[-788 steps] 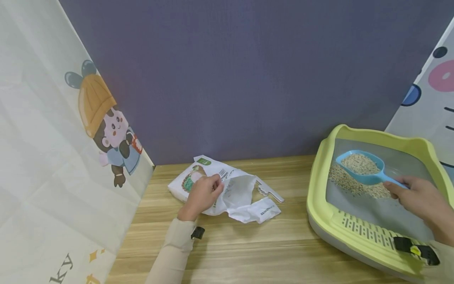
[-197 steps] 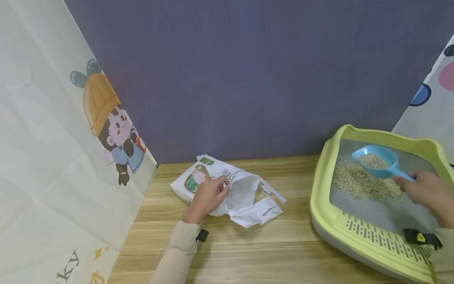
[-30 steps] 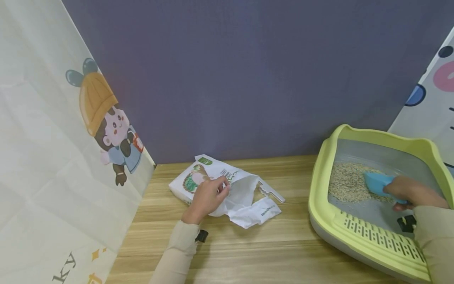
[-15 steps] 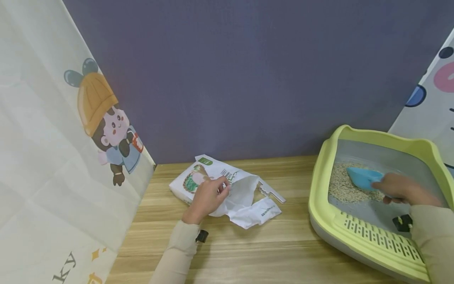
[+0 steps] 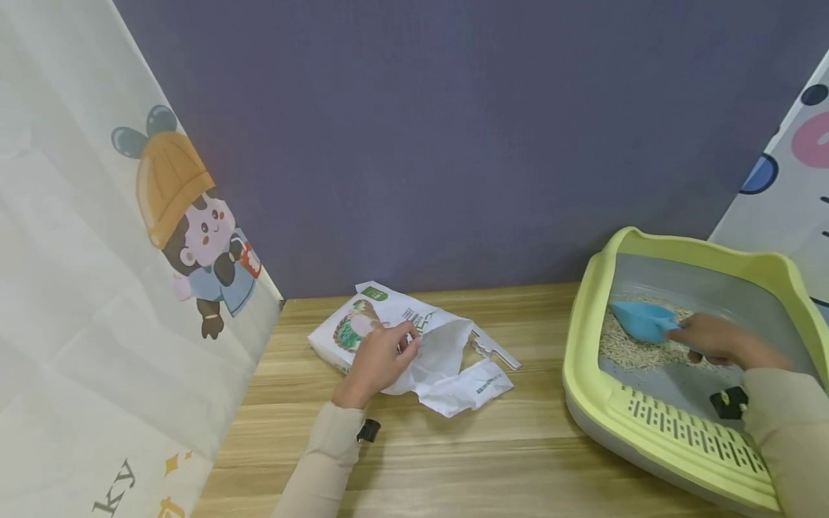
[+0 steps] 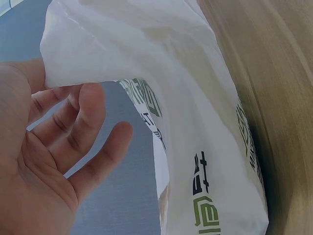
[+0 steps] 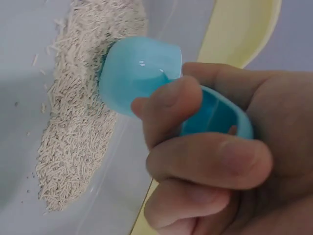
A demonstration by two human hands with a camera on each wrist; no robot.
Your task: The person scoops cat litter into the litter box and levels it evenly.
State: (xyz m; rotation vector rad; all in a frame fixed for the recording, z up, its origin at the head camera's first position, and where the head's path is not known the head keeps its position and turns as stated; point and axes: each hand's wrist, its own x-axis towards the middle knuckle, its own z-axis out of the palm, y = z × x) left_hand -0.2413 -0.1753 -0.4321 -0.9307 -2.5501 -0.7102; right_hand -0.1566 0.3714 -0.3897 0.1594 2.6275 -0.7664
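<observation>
My right hand grips the handle of a light blue scoop inside the litter box. The scoop's bowl lies against the pile of pellet litter; the right wrist view shows the rounded outside of the bowl, with fingers curled round the hollow handle. My left hand pinches the torn edge of a white litter bag lying on its side. In the left wrist view, thumb and index finger hold the bag's film, while the other fingers are loosely bent.
The yellow rim of the litter box has a slotted step at its front. A white serrated strip sticks out behind the bag on the wooden table. A dark blue panel stands behind, and printed sheets flank both sides.
Over the last second my right hand has moved the scoop leftward across the litter. Several seconds ago it held litter above the pile. The left hand stays at the bag.
</observation>
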